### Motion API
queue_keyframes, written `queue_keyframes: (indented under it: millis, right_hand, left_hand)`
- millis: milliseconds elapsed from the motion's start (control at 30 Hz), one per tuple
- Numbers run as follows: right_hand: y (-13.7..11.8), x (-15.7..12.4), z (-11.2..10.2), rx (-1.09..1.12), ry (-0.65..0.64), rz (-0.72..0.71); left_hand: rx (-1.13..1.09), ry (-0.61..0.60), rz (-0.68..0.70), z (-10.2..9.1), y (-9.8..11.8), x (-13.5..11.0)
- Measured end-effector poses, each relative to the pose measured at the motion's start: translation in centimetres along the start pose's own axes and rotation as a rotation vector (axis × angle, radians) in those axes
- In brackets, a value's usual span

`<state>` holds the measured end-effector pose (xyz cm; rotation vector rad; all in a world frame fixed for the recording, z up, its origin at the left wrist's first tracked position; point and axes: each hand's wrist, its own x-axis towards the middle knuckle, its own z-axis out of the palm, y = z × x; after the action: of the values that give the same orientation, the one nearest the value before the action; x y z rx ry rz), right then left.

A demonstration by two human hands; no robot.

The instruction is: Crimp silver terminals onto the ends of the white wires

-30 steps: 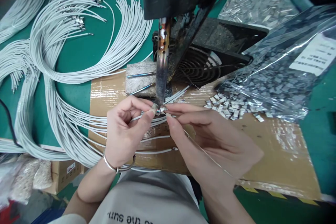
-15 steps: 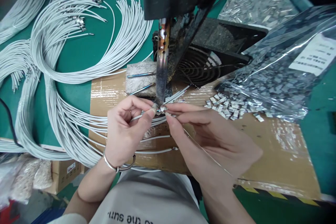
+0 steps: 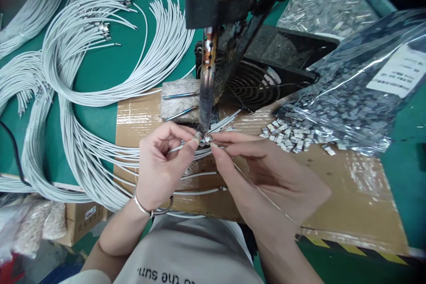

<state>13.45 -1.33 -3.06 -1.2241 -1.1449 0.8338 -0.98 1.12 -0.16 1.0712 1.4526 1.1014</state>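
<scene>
My left hand [image 3: 166,159] is closed, pinching a white wire [image 3: 176,148] close to its end. Across from it, my right hand [image 3: 266,173] pinches a thin solder wire [image 3: 266,197] that trails over the palm toward the wrist. A small shiny metal piece [image 3: 207,139] shows between the two sets of fingertips; which fingers bear it I cannot tell. The soldering iron [image 3: 205,97] hangs from above with its tip right at the fingertips. Under my hands lie more white wires [image 3: 123,154], partly covered by my fingers.
A fan [image 3: 256,82] stands behind the iron. Loose metal pieces [image 3: 289,135] lie right, beside a plastic bag [image 3: 349,106] of similar pieces. Bundles of white wires [image 3: 96,93] fill the left. A grey block [image 3: 179,100] with two thin metal tips sits behind my left hand on cardboard [image 3: 346,204].
The whole view has shifted slightly. My fingertips and the metal piece stay close to the iron's tip, and both hands keep their pinch.
</scene>
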Motion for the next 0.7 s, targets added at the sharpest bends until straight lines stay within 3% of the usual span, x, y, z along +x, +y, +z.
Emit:
queue_keyframes:
  millis: [700]
  right_hand:
    - [-0.17, 0.28, 0.19, -0.062, -0.005, -0.118]
  left_hand:
    - [0.019, 0.022, 0.028, -0.17, -0.06, -0.15]
